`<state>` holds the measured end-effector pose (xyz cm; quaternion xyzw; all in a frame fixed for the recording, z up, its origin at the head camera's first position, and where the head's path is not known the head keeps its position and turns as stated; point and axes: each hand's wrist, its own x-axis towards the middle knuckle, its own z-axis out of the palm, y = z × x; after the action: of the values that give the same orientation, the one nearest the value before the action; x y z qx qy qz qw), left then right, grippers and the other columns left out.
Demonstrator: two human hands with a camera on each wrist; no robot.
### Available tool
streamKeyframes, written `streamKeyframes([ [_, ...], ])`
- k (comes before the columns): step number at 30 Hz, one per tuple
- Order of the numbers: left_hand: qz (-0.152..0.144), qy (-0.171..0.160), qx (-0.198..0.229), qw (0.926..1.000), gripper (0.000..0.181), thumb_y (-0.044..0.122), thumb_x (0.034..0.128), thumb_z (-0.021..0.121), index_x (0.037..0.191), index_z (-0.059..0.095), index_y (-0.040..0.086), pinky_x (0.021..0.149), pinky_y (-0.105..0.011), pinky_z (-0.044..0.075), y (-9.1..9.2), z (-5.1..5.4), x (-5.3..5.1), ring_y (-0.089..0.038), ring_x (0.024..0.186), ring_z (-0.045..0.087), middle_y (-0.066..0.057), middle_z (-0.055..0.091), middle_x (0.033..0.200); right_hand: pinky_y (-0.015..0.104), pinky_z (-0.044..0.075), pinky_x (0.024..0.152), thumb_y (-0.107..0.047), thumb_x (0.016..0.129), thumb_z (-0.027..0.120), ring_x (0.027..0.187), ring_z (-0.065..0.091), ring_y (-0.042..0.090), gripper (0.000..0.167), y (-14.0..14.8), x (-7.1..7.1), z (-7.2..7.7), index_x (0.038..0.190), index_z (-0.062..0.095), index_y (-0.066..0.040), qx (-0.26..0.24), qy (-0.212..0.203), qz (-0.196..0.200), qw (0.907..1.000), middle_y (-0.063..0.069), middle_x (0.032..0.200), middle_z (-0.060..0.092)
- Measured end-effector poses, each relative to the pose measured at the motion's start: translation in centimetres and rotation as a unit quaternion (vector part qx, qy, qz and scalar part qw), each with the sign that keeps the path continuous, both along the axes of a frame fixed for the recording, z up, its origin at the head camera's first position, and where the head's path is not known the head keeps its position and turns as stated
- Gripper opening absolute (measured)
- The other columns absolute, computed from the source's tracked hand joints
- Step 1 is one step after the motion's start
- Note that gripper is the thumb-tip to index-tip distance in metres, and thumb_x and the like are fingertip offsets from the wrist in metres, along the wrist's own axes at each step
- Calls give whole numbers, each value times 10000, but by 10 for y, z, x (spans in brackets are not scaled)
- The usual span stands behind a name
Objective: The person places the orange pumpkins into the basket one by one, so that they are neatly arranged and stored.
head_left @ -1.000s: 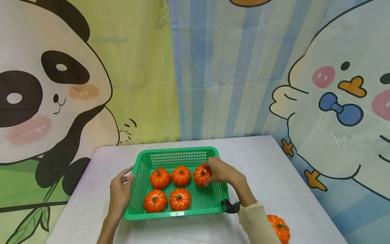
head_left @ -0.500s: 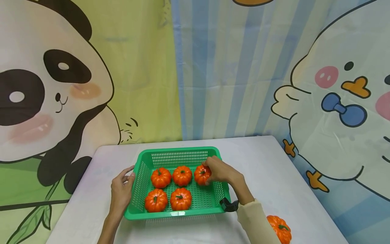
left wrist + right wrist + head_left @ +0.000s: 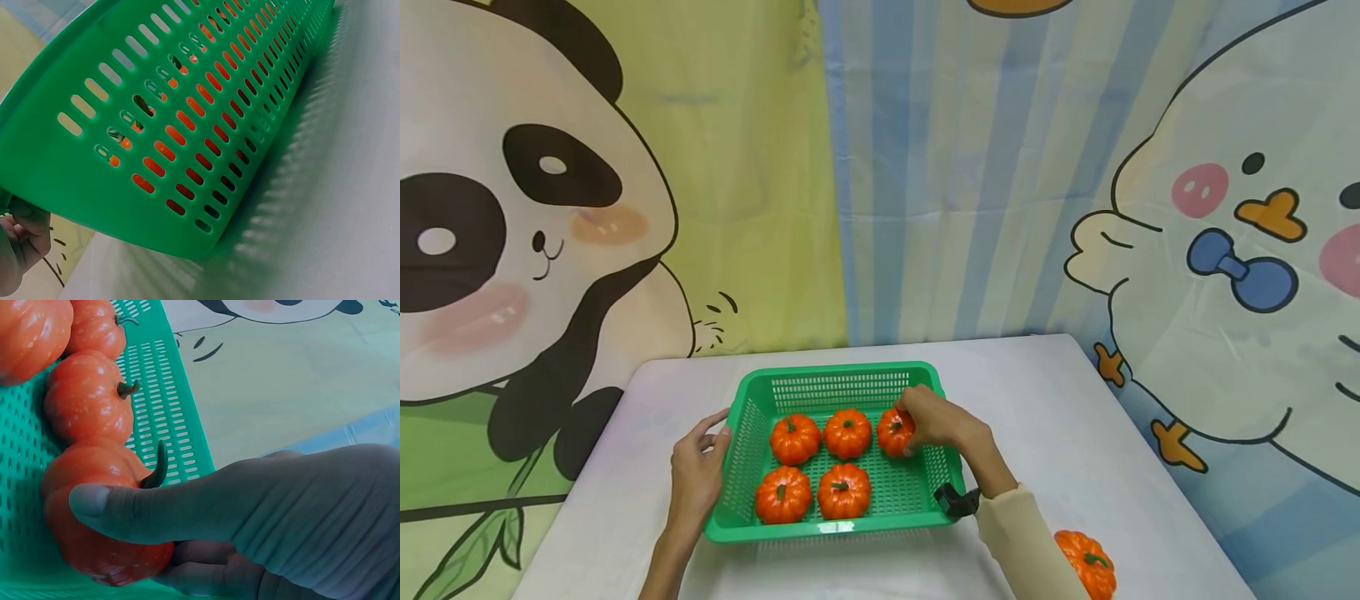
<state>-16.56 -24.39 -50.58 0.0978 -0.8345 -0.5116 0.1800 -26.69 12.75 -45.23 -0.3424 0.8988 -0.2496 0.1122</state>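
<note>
A green plastic basket (image 3: pixel 895 525) sits on the table, holding several small orange pumpkins with green stems. My left hand (image 3: pixel 696 475) grips its left rim; in the left wrist view that hand (image 3: pixel 26 240) shows curled fingers at the rim's corner. Inside the basket, at the back right, my right hand (image 3: pixel 942 419) holds a pumpkin (image 3: pixel 893 433), thumb on one side and fingers on the other. The right wrist view shows the thumb lying across this pumpkin (image 3: pixel 94 469), which touches or nearly touches the neighbouring pumpkin (image 3: pixel 90 397). Its underside is hidden.
Another pumpkin (image 3: pixel 1086 562) lies on the white table (image 3: pixel 1150 500), right of the basket and partly behind the right sleeve (image 3: pixel 1026 537). A black device (image 3: pixel 957 502) is strapped to the right wrist. Cartoon curtains (image 3: pixel 925 208) hang behind the table.
My right hand has shifted slightly left with the pumpkin, closer to the middle one in the back row. The left hand and basket stay put.
</note>
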Motion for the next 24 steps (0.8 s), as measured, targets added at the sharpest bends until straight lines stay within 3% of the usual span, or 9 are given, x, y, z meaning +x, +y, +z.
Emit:
streamKeyframes([
  [5,14,23,11,10000,376,157,1140,568,1476,644,8,540,-247,551,-2,0,1,-32,595,720,-312,784,1010,274,537,712,36,696,997,755,543,134,311,-5,-2,1,901,772,-32,15,-2,97,10000,62,831,749],
  [10,49,6,-11,10000,373,153,1137,571,1472,648,8,531,-247,541,-1,-2,1,-46,570,707,-290,781,957,329,542,765,62,684,990,818,538,172,368,-8,-1,0,956,754,-12,203,-112,-51,9997,82,903,733],
  [15,62,0,-4,10000,371,143,1135,570,1471,648,4,531,-243,543,-1,-3,1,-44,562,704,-285,780,945,348,533,761,53,673,1003,834,538,188,350,-12,-4,-4,915,764,-27,358,-140,-119,9992,72,891,725],
  [24,53,3,-4,10000,370,140,1134,575,1474,648,13,538,-245,540,0,-2,0,-35,577,707,-311,785,1013,392,529,811,49,661,1009,871,527,215,376,-12,-5,-3,897,729,-38,441,-224,-295,9983,70,889,687],
])
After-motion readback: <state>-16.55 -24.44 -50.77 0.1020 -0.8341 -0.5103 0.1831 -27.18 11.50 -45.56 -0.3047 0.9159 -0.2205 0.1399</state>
